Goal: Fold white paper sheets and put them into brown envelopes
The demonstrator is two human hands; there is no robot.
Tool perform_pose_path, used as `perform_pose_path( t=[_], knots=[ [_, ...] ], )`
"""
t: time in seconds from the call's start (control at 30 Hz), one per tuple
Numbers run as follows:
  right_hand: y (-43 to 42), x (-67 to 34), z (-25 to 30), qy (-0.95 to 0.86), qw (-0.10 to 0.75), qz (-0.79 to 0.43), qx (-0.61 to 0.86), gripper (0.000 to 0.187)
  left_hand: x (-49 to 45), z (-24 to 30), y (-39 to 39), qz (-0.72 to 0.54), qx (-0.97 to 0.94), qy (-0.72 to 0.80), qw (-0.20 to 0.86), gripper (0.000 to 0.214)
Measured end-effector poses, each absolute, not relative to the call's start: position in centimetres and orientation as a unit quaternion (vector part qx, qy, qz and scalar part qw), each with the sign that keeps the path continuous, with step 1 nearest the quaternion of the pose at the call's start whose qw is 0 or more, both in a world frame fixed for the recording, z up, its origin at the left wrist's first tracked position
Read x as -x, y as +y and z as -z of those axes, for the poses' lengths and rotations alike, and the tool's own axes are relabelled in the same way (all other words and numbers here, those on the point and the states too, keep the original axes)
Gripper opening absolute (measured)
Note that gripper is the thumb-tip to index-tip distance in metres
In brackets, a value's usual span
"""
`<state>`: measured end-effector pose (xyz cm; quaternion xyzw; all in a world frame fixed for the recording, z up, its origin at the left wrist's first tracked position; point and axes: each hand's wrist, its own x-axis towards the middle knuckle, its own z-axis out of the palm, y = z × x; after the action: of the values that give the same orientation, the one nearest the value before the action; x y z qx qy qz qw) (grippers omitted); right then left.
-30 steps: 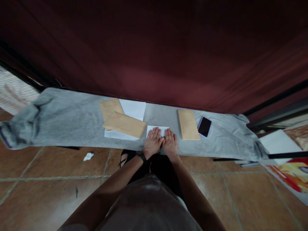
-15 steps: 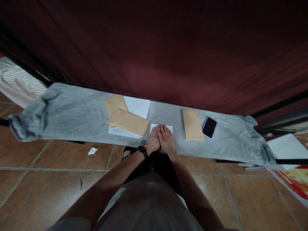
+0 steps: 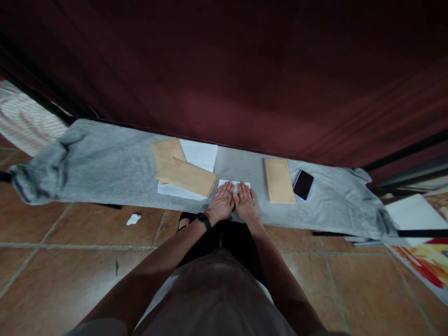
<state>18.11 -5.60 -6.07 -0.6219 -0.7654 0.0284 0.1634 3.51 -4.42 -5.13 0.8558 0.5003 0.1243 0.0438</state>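
Two-handed, rests on white paper (image 3: pixel 236 186) midway along grey cloth (image 3: pixel 101 163), with left hand (image 3: pixel 221 203) and right hand (image 3: pixel 247 205) fully flattened, gripping nothing; now parts previously touching fingertips (image 3: pixel 230 186), apparently smoothing outward.

I'm resting my left hand (image 3: pixel 220 203) and right hand (image 3: pixel 246 203) flat, palms down, side by side on a white paper (image 3: pixel 236 185); its far edge is showing past my fingertips. Paper is lying on a gray cloth (image 3: pixel 105 163) covering a long narrow surface. I'm wearing a black wristband (image 3: pixel 204 220) on the left. To my left, a brown envelope (image 3: pixel 191 176) is overlapping a second envelope (image 3: pixel 164 149), both partly covering white sheets (image 3: pixel 201 151). To my right, a brown envelope stack (image 3: pixel 280 180) is sitting just beside a dark-screened phone (image 3: pixel 303 185). Dark red fabric (image 3: pixel 224 107) is rising beyond the far edge; a white scrap (image 3: pixel 133 219) is lying on the brown tile floor (image 3: pixel 304 270).
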Motion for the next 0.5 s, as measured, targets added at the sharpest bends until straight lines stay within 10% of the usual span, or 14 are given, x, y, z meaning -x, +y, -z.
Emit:
perform_pose_path(
  t=[0.5],
  knots=[
    [-7.1,-20.9,7.0,-0.736,0.187,0.034,0.65,0.056,-1.7,5.1,-6.7,-0.128,-0.838,0.529,0.036,0.063]
  ],
)
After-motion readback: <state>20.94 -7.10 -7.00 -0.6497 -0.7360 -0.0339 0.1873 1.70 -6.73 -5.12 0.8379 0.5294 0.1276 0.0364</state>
